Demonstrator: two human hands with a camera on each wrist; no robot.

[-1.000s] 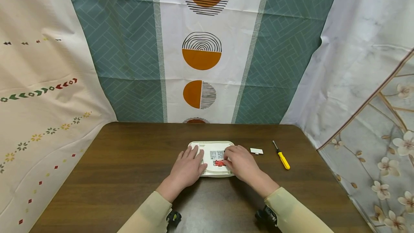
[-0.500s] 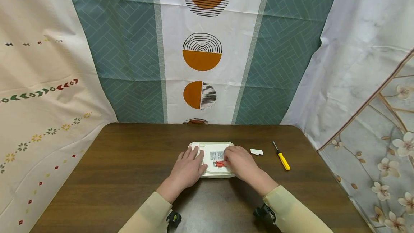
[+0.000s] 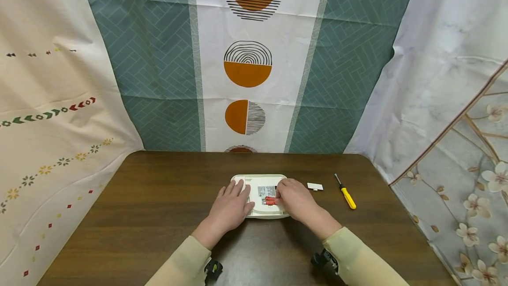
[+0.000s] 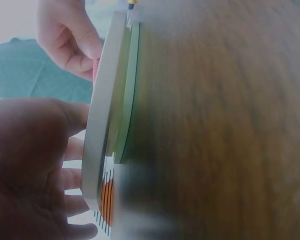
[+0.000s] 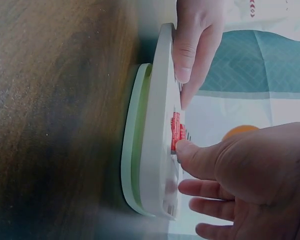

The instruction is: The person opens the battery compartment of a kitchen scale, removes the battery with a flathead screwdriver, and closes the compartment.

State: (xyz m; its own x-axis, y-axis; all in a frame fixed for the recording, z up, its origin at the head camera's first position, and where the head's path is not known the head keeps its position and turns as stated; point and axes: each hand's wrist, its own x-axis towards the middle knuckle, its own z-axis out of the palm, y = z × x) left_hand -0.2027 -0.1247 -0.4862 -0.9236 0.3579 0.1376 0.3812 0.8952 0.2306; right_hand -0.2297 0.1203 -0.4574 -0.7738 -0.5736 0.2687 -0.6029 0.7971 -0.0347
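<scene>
A white, rounded, flat device (image 3: pixel 259 210) lies on the table with a printed label (image 3: pixel 266 190) and a battery bay facing up. Its lower part shows pale green from the side. Red batteries (image 5: pixel 175 131) sit at the bay; one appears raised. My right hand (image 3: pixel 296 198) pinches a red battery at its end, the thumb in front and the index finger mostly hidden. My left hand (image 3: pixel 231 204) rests with straight, spread fingers on the device's left side. In the left wrist view, its thumb (image 4: pixel 77 116) lies against the device's edge.
A small white battery cover (image 3: pixel 315 186) with a tab lies right of the device. Farther right is a screwdriver (image 3: pixel 346 194) with a yellow handle. The brown wooden table (image 3: pixel 158 197) ends at patterned cloth hangings (image 3: pixel 162 78) behind and on both sides.
My right fingers have shifted slightly upward at the bay, and more red of the batteries shows. The left hand and the device have stayed in place.
</scene>
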